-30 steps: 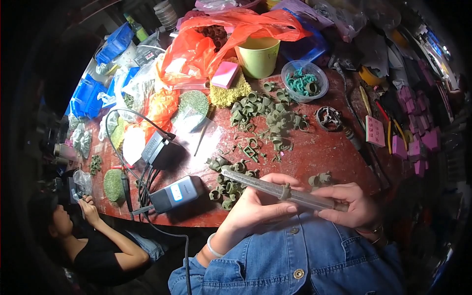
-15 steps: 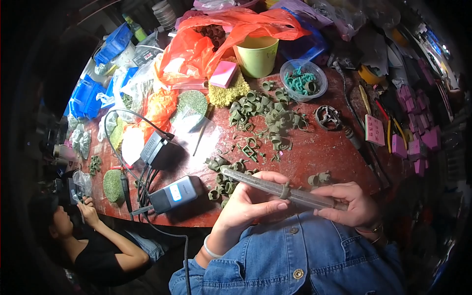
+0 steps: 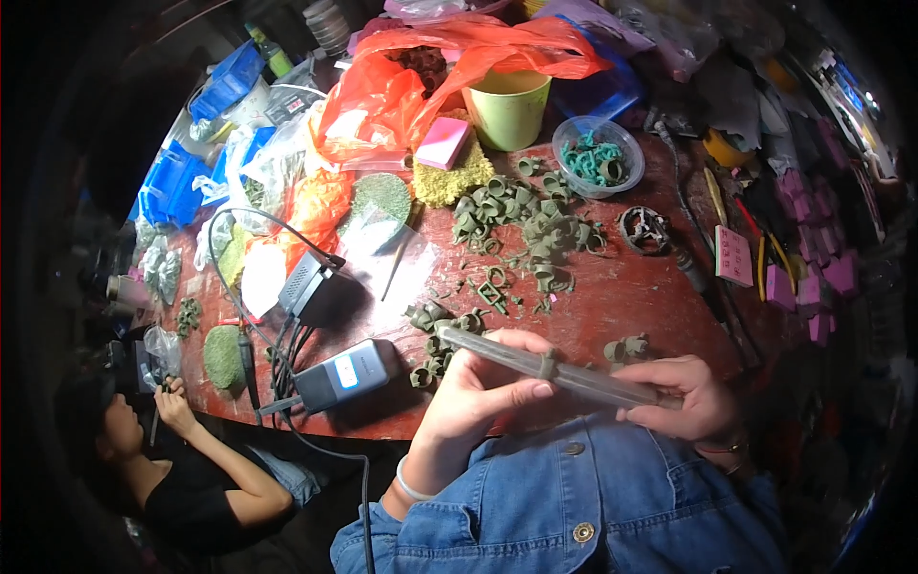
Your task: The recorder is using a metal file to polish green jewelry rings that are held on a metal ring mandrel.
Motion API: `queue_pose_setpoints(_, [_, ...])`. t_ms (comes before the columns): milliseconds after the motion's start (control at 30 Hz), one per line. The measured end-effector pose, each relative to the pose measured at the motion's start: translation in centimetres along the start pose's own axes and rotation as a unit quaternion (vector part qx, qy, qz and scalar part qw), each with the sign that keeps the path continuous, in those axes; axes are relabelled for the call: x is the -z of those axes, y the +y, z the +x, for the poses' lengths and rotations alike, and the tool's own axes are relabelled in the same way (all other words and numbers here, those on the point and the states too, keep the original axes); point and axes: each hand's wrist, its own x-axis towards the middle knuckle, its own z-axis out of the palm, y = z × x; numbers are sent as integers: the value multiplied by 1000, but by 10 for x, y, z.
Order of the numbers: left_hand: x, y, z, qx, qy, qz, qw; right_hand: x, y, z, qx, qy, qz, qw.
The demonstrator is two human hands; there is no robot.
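Observation:
A grey tapered ring mandrel [image 3: 497, 356] is held slantwise above the table's near edge, in front of my denim shirt. My left hand [image 3: 469, 394] supports its left half, thumb and fingers closed around it. Around the rod, by my left thumb and fingertips, sits a small green ring [image 3: 549, 366]. My right hand [image 3: 677, 390] grips the right end between thumb and fingers. Loose green rings [image 3: 440, 346] lie just beyond my left hand. A few more green rings [image 3: 626, 348] are on the table beyond my right hand.
A large heap of green rings [image 3: 526, 215] covers the middle of the red table [image 3: 612, 297]. A clear tub [image 3: 598, 158] holds teal pieces. Left stands a grey corded box [image 3: 344, 376]; right lie pliers [image 3: 762, 253] and pink blocks [image 3: 813, 287]. Another person [image 3: 191, 478] sits at left.
The view has shifted slightly. My left fingers and the green ring sit a little nearer the rod's left end. Both hands keep hold of the mandrel.

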Motion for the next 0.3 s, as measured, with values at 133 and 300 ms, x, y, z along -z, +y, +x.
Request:
queue_pose_setpoints(133, [18,26,-6,-135,93,34,986,15,-11,-18,-89,16,87,992])
queue_pose_setpoints(300, [47,54,-30,-235,275,528,769,29,-2,-35,-133,45,121,983])
